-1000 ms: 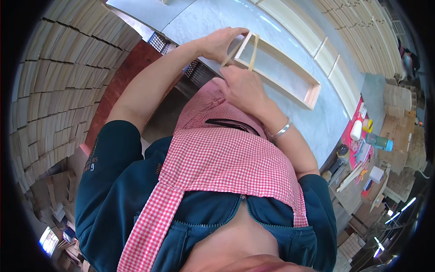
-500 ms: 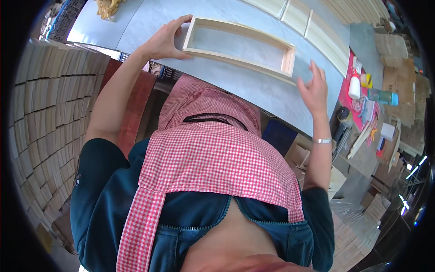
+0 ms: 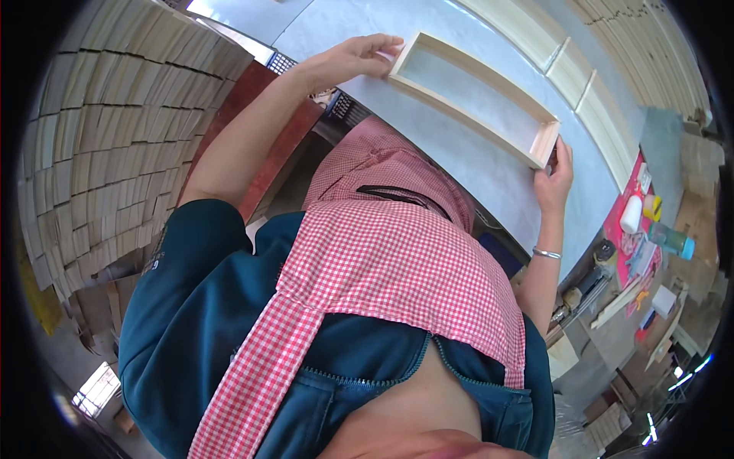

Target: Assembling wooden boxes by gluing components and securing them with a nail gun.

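A long, narrow rectangular frame of pale wood (image 3: 463, 117) lies slantwise on the grey marbled tabletop (image 3: 451, 145), which shows through its open middle. At its left end, my left hand (image 3: 363, 57) has the fingers and thumb bent against the short side. My right hand (image 3: 556, 177) grips the opposite short end, thumb on the near side and fingers curled round behind, partly hidden by the wood.
More pale wooden pieces (image 3: 592, 88) line the table's far side. Stacked wood strips (image 3: 115, 115) rise at the left beside a red-brown board (image 3: 260, 130). A white bottle (image 3: 631, 214), yellow tape roll (image 3: 651, 206) and teal bottle (image 3: 670, 241) stand at the right.
My right hand, apart from the frame before, has come onto its right end. My left hand's spread fingers have drawn together at the left end. The whole view has swung round.
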Motion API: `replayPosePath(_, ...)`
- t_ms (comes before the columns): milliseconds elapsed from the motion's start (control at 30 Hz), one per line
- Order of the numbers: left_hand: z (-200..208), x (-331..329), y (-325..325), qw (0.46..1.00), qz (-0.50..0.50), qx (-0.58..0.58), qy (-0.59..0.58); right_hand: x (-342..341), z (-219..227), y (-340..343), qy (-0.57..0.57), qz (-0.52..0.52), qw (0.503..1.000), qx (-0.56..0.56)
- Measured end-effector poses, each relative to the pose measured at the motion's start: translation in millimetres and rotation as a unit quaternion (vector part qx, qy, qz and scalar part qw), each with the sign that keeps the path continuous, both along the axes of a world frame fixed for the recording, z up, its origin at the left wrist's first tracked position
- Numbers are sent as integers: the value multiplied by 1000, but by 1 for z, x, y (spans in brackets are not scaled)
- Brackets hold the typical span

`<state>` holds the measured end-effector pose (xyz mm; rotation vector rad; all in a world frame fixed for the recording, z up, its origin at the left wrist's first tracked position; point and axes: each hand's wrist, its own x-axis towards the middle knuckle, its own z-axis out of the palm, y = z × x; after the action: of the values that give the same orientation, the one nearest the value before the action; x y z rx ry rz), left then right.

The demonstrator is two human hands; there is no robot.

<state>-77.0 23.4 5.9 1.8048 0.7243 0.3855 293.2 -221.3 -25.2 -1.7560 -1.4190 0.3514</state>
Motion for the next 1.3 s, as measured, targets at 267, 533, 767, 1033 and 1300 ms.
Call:
replayPosePath(267,-1,12,-10,991,102,-59,57,-1,-7,0,-10,0,1000,22)
replayPosePath(533,-33,11,1,984,73,147,76,1,-11,1,-33,-12,998,54)
replayPosePath(767,-6,6,-7,987,112,-113,15,-8,2,4,-23,-20,999,17)
replayPosePath(1033,-7,-1,4,940,73,-332,34,-6,20,1,-91,13,995,-27)
replayPosePath(1300,37,66,-38,786,45,615,49,-13,23,1,-102,-8,992,-72)
